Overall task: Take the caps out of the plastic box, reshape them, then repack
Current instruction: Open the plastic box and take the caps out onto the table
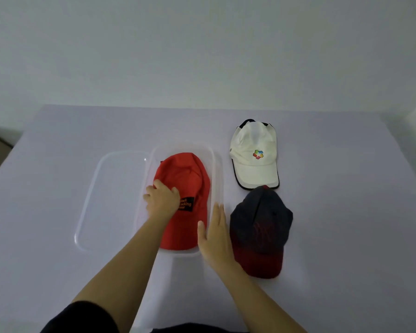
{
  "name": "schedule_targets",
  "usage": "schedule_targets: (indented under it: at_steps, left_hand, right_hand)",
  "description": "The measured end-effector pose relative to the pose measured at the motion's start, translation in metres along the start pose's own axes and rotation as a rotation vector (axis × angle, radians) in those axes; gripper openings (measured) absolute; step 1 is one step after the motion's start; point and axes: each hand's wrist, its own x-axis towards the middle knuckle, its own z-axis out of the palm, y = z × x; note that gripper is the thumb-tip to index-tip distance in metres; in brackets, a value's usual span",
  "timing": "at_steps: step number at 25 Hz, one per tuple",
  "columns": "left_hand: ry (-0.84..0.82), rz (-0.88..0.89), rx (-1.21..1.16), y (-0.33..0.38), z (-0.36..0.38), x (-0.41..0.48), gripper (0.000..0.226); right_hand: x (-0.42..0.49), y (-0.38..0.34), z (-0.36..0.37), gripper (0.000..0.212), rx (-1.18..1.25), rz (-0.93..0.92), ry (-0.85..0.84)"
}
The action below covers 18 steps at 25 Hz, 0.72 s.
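Observation:
A red cap [186, 181] with a black label lies inside the clear plastic box [216, 164] at the table's middle. My left hand [162, 199] rests on the cap's left side, fingers curled into the fabric. My right hand [215, 233] is flat with fingers apart against the box's right wall, its thumb touching the red brim. A white cap [253, 164] with a coloured logo lies on the table to the right of the box. A dark blue cap [262, 227] with a dark red brim sits just in front of the white one, beside my right hand.
The box's clear lid [99, 188] lies flat on the table directly left of the box. A pale cloth covers the table [346, 212], which ends at a plain wall behind. The table's left edge slopes away at the far left.

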Motion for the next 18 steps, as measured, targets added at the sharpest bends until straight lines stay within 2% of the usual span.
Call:
schedule_targets:
  at_steps: [3,5,11,13,15,18]
  left_hand:
    - [-0.156,-0.035,-0.046,-0.008,0.014,-0.003,0.070]
    - [-0.158,-0.035,-0.066,-0.015,0.016,-0.001,0.074]
    - [-0.134,-0.126,-0.112,-0.012,0.004,0.010,0.050]
    - [-0.108,-0.136,-0.085,-0.009,-0.001,0.011,0.044]
    - [-0.053,-0.071,-0.054,-0.006,-0.005,0.008,0.039]
    - [0.115,0.011,-0.128,-0.001,-0.013,-0.008,0.032]
  right_hand:
    - [0.003,0.007,0.004,0.069,0.019,0.094,0.012]
    - [0.002,-0.001,0.008,0.082,-0.015,0.134,0.007]
    - [0.003,-0.010,0.014,0.088,-0.080,0.173,0.058]
    - [0.003,-0.011,0.015,0.087,-0.092,0.171,0.068]
    - [0.004,-0.012,0.016,0.086,-0.098,0.165,0.079]
    - [0.003,-0.008,0.015,0.072,-0.124,0.148,0.078]
